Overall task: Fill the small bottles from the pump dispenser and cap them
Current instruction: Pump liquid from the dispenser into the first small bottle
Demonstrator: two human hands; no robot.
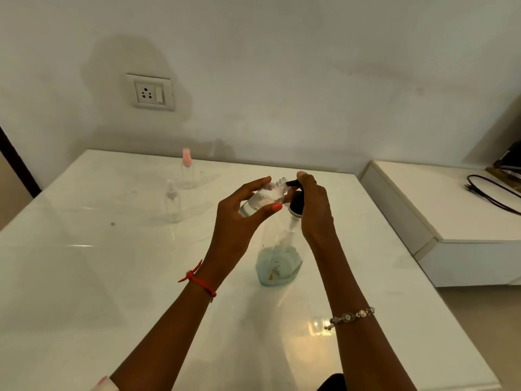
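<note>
**A:** What is sitting at the left of the glossy white table (112,277)?

**B:** Two small bottles are standing there, well apart from the hands. The nearer is a clear plastic bottle with a whitish spray cap (172,201). Just beyond it is a clear plastic bottle with a pink spray cap (187,169). Both are wearing their caps, but I cannot tell whether they are holding any liquid.

**A:** And toward the middle?

**B:** The left hand (239,221) is gripping an uncapped small clear bottle (265,197), with fingers and thumb curling round its body. It is tilting the bottle above the table so the open neck is meeting the black spout.

**A:** Right of that?

**B:** A tall clear pump dispenser (279,258) is standing on the table, with pale blue liquid sitting low in its base. The right hand (314,213) is curling over its black pump head (296,203), and one fingertip is resting on top.

**A:** So how far along is the job?

**B:** I am judging it as mid-fill on this bottle. Its cap is not showing anywhere, so capping is still waiting. The two capped bottles may be finished or may be empty.

**A:** Anything further right?

**B:** A black cable (490,193) is lying on a low white cabinet (451,221).
</note>
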